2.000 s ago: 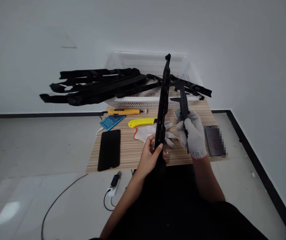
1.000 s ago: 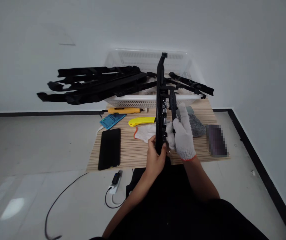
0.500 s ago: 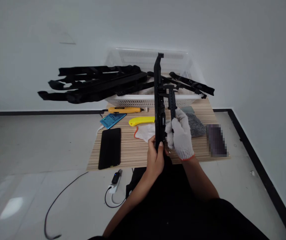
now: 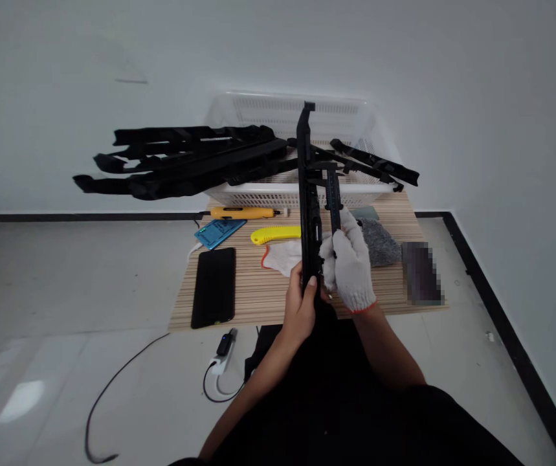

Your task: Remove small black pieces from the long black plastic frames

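Head view: nearest us, our bare left hand (image 4: 300,305) grips the lower end of a long black strip (image 4: 303,207), which extends forward from the thumb. Just to its right, our gloved right hand (image 4: 353,266) is wrapped around the lower part of a dark caliper (image 4: 333,194); the caliper's jaws point at the strip's right side, but we cannot tell whether they touch. Behind, the tabletop (image 4: 258,307) carries a yellow cutter (image 4: 276,235); farthest, more black strips (image 4: 180,169) lie across a white basket (image 4: 258,195).
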Available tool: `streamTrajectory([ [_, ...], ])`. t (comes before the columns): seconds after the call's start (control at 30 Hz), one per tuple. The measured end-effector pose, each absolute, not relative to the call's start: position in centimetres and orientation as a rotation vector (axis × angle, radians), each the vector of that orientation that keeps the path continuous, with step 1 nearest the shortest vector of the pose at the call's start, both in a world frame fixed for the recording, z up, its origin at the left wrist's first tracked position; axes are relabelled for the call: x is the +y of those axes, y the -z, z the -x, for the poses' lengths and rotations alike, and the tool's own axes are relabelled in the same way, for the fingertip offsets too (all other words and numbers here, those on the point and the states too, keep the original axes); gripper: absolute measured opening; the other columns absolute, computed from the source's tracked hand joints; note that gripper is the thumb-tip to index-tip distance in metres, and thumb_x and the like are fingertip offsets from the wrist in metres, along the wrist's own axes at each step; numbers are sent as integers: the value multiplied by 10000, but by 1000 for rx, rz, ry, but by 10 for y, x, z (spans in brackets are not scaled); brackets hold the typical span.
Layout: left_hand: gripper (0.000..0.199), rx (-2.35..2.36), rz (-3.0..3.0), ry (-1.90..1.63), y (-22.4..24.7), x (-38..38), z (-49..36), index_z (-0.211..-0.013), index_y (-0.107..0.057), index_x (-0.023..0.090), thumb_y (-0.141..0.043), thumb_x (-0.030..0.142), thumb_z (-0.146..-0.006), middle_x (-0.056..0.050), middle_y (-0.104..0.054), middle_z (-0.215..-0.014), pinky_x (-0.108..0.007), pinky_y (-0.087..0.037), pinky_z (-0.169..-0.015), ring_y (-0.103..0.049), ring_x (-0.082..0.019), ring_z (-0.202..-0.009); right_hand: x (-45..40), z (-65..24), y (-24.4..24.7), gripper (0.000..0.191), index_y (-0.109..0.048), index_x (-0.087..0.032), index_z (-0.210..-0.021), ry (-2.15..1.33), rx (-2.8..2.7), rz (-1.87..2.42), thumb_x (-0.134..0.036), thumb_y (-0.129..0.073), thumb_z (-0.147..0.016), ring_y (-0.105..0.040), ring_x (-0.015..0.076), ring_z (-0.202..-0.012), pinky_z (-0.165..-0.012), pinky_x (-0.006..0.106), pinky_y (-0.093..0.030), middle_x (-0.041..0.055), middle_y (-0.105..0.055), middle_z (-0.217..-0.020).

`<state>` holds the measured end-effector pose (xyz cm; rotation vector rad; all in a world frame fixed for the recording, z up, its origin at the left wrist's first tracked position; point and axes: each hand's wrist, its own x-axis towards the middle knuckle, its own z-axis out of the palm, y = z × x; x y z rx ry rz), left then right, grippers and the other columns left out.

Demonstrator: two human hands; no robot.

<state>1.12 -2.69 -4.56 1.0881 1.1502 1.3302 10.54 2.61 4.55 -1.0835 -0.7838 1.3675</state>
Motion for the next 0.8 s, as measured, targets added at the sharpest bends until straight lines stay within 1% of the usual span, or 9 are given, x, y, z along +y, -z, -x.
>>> streamTrajectory([
  [0.13,435,1125,-1057,-1322,49,-26,-11,-1350,-498,209,-533,496,-1025,36,-605,-730,-311,-530,-602,-603,-161,-574,29,-109,-46,886,-72,-329,-1670,-1416,-820,1130,-313,-525,-908,-500,68,-334,-298,170,-386,-107,-647,-720],
  [0.2,454,1120,-1047,-1317,49,-25,-11,-1383,-493,209,-532,486,-1026,42,-600,-701,-306,-526,-597,-594,-160,-563,32,-111,-47,974,-21,-321,-1671,-1450,-827,1136,-265,-548,-854,-551,90,-361,-323,176,-430,-113,-648,-695],
  [0.23,472,1113,-1042,-1314,49,-25,-10,-1403,-487,205,-532,485,-1025,44,-598,-687,-304,-525,-596,-588,-159,-558,33,-111,-47,995,-21,-319,-1671,-1463,-831,1136,-252,-557,-836,-567,99,-371,-331,177,-441,-116,-643,-677],
  [0.33,518,1112,-1027,-1311,48,-25,-9,-1423,-489,193,-543,511,-1017,46,-602,-655,-299,-517,-589,-581,-159,-545,38,-113,-48,956,-102,-328,-1666,-1480,-865,1143,-260,-574,-836,-563,114,-360,-316,179,-424,-118,-624,-629],
  [0.47,555,1173,-1008,-1318,46,-26,-10,-1400,-521,179,-553,565,-1003,49,-593,-625,-287,-501,-584,-586,-160,-550,40,-114,-50,850,-218,-342,-1624,-1428,-883,1140,-300,-590,-861,-452,95,-287,-274,172,-347,-136,-579,-574],
  [0.57,567,1195,-982,-1342,43,-25,-11,-1384,-541,171,-574,577,-989,52,-576,-617,-279,-495,-578,-575,-153,-544,39,-113,-48,776,-279,-331,-1572,-1364,-875,1112,-302,-610,-871,-403,88,-269,-269,173,-321,-145,-544,-541],
  [0.63,557,1199,-957,-1365,41,-24,-13,-1361,-559,184,-586,587,-977,40,-601,-665,-276,-493,-565,-577,-147,-545,36,-114,-45,699,-325,-337,-1526,-1333,-874,1093,-309,-616,-891,-410,89,-282,-282,179,-340,-138,-541,-543],
  [0.73,535,1212,-922,-1383,37,-19,-14,-1319,-584,208,-586,609,-966,14,-648,-769,-273,-485,-552,-585,-140,-559,25,-116,-38,570,-399,-333,-1439,-1287,-839,1092,-349,-632,-919,-451,89,-322,-332,196,-412,-114,-578,-580],
  [0.8,545,1213,-899,-1380,34,-14,-16,-1299,-587,205,-572,634,-963,24,-630,-716,-269,-474,-542,-575,-144,-549,12,-119,-35,516,-429,-314,-1391,-1271,-806,1119,-374,-644,-925,-450,85,-322,-344,190,-422,-115,-579,-559],
])
